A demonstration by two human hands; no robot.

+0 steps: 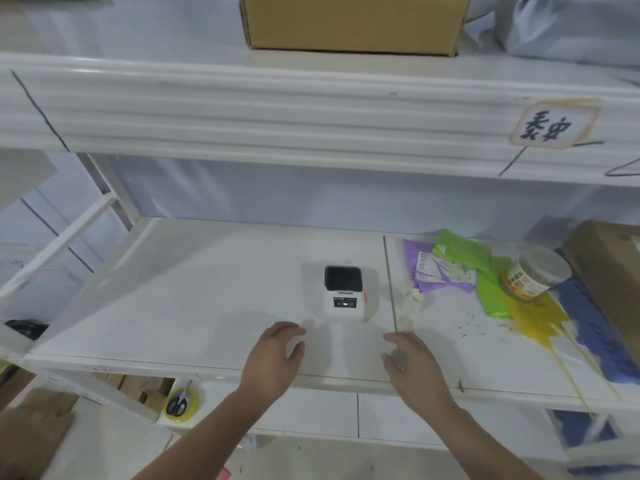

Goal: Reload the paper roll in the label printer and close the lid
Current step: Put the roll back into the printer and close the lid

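Both hands are spread and hold nothing: the left hand [277, 355] at seven o'clock of the label printer [343, 292], the right hand [410, 362] at five; its lid looks shut; no paper roll is identifiable, so progress is unclear.

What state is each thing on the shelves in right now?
Label printer: upright on the shelf, lid shut, untouched.
Left hand: open, empty, short of the printer.
Right hand: open, empty, near the shelf edge.
Jar: lying tilted on the bags, lid on.
Scissors: closed, resting on a yellow tape roll.
Cardboard box: on the top shelf.
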